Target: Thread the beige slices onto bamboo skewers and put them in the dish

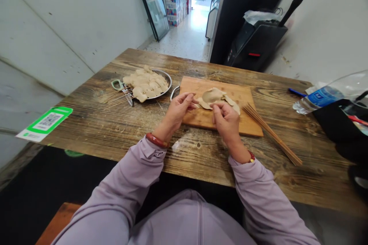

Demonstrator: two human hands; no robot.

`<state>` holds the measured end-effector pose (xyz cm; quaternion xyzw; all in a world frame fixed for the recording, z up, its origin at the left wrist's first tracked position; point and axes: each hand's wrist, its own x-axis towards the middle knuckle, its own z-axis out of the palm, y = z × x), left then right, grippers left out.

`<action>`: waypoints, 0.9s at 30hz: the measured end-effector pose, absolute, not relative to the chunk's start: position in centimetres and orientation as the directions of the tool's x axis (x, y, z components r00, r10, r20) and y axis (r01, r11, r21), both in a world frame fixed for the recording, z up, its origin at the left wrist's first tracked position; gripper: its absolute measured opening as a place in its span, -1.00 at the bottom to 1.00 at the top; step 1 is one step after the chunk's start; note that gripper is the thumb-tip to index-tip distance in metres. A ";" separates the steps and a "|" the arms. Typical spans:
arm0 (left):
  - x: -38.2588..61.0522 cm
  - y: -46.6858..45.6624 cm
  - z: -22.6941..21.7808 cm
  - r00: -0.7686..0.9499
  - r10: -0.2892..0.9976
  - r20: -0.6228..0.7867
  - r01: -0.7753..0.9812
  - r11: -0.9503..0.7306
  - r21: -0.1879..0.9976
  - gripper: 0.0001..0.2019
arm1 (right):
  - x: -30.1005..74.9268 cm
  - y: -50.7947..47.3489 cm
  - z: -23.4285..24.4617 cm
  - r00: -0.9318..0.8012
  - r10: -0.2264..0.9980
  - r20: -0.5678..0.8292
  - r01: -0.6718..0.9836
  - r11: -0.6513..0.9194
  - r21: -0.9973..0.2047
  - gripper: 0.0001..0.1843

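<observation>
Flat, thin beige slices lie overlapping on a wooden cutting board. Over the board's near left part, my left hand is closed in a pinch, its fingertips beside the edge of the slices. My right hand pinches too, just in front of the pile. Whatever is between the fingers of either hand is too small to make out. A bundle of thin wooden skewers rests against the board's right side. Left of the board, a round metal plate bears many beige slices on skewers.
Green-handled scissors lie by the plate, among projecting skewer ends. A QR-code card sits at the table's left edge. On the right are a water bottle, a blue pen and a black holder.
</observation>
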<state>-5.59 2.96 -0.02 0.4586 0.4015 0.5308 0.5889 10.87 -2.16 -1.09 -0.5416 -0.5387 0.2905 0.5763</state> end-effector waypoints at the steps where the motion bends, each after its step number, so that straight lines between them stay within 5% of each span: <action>1: -5.8 3.3 -0.1 0.084 0.996 0.042 -0.221 -0.022 0.975 -0.58 | 11.5 -1.9 -0.8 0.309 0.901 0.304 0.212 0.246 -0.946 -0.71; 7: -6.3 5.0 -1.6 0.006 0.959 0.284 0.169 -0.281 0.945 -0.72 | 13.7 -0.2 -0.7 0.444 0.859 0.255 0.023 0.274 -0.962 -0.63; 15: -4.2 6.3 -1.2 0.313 0.879 0.361 0.698 -0.470 0.541 -0.88 | 12.7 0.0 -1.2 0.385 0.870 0.307 0.077 0.301 -0.950 -0.68; 27: -2.9 5.6 -0.4 0.405 0.826 0.393 0.799 -0.528 0.288 -0.81 | 12.4 0.3 -1.6 0.353 0.875 0.333 0.126 0.308 -0.943 -0.74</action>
